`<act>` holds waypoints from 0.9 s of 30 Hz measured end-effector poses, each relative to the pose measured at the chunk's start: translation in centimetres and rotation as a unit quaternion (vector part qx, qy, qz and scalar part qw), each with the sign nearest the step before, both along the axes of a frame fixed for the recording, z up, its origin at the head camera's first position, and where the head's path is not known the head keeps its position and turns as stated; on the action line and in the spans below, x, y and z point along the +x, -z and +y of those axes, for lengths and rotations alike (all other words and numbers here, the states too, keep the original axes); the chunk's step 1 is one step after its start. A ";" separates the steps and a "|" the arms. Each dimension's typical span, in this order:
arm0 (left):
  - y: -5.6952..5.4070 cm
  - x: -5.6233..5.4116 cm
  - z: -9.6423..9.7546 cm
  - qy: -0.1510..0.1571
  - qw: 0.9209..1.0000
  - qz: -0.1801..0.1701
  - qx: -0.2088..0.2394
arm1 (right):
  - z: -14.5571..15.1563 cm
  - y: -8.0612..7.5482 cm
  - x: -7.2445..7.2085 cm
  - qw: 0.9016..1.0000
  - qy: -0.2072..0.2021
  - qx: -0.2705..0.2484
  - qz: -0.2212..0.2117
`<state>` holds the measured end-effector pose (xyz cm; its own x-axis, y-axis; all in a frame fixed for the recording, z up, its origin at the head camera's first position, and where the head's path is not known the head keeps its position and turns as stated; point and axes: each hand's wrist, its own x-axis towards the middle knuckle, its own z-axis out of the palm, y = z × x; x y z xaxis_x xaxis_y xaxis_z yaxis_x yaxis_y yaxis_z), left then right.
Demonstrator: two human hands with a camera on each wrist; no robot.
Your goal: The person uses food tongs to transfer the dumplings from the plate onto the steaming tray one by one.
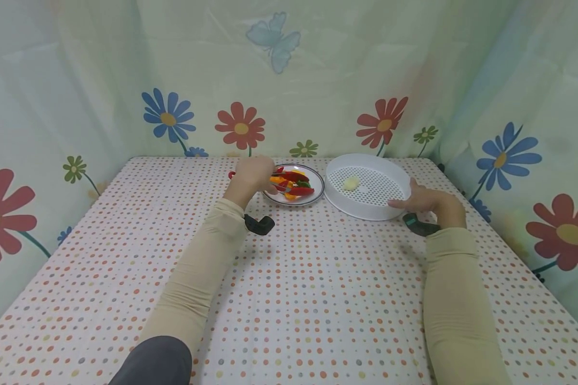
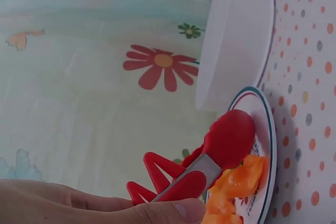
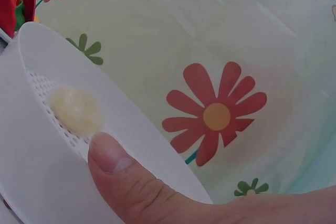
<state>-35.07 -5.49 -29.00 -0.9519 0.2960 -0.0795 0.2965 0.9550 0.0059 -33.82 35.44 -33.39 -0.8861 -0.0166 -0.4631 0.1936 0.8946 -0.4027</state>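
Observation:
My left hand (image 1: pixel 254 174) holds red-and-metal tongs (image 2: pixel 231 139), their red heads over a white plate (image 1: pixel 316 199) with a dark rim. Shiny orange pieces (image 2: pixel 239 182) lie on the plate, and a bit of green (image 1: pixel 302 184) shows between the tong heads in the head view. To the right stands a round white strainer basket (image 1: pixel 339 204) with a perforated bottom. A pale yellow lump (image 3: pixel 76 109) rests inside it. My right hand (image 1: pixel 421 199) grips the basket's right side, thumb over the rim and the other fingers mostly hidden behind the wall.
A dotted cloth (image 1: pixel 294 299) covers the table. The plate and basket stand side by side near its back edge, close to a flowered curtain (image 1: pixel 318 80) that also hangs at both sides. Each wrist wears a dark camera mount (image 1: pixel 259 224).

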 end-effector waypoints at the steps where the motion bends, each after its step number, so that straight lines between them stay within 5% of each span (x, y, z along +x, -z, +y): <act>1: 0.0 0.0 0.1 0.000 1.000 0.000 0.000 | 0.0 0.0 0.0 1.000 -0.002 0.000 0.002; 19: 2.1 -1.2 0.8 0.010 0.999 0.036 0.018 | 0.1 0.0 0.0 1.000 0.006 -0.017 0.005; 27: 1.9 -1.3 0.3 0.019 0.998 0.013 0.054 | 0.0 0.0 0.0 1.000 -0.002 -0.014 0.009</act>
